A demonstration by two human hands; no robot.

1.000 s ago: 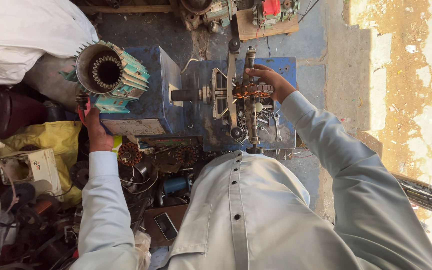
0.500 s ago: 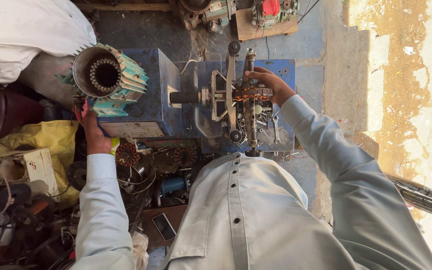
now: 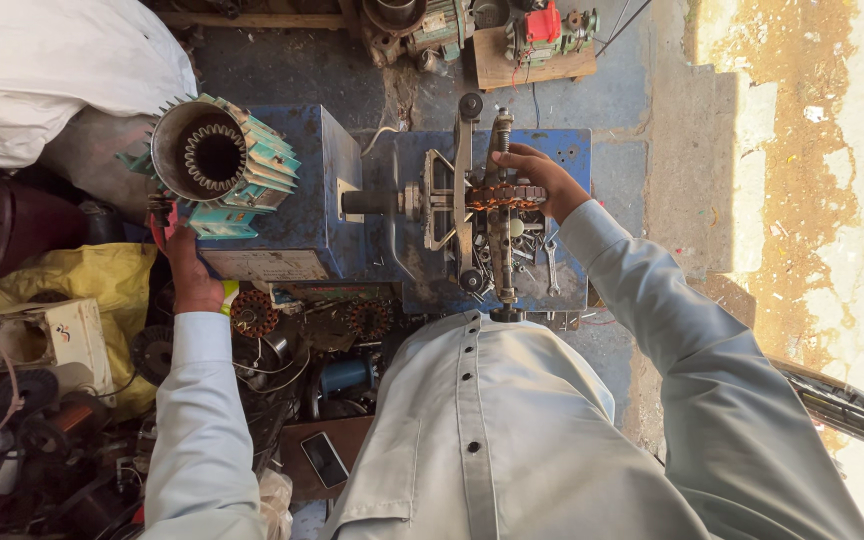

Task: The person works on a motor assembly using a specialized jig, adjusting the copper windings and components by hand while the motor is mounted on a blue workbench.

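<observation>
Copper windings (image 3: 505,195) sit under the right hand (image 3: 542,178): its fingers (image 3: 508,158) curl over the top of the coil and grasp it where it is mounted on the winding machine (image 3: 472,210). That machine, a metal frame with a shaft and wheel, stands on a blue stand (image 3: 562,150), with loose bolts and a spanner (image 3: 550,268) scattered just beside the coil.

Left hand (image 3: 184,265) reaches up to the base of a teal finned stator (image 3: 214,165); the fingers (image 3: 170,222) close on something red at its lower edge, though what exactly they grip cannot be told. The stator lies on its side, its open toothed bore facing the camera, resting against a blue box (image 3: 297,190) that carries the machine's shaft.

Both sleeves are pale grey, matching the buttoned shirt (image 3: 472,420) below. Near the left forearm lie 2 small wound armatures (image 3: 252,312), a yellow bag (image 3: 82,275), and a phone (image 3: 324,458) on a brown board. White sacking (image 3: 42,70) fills the upper left corner.
</observation>
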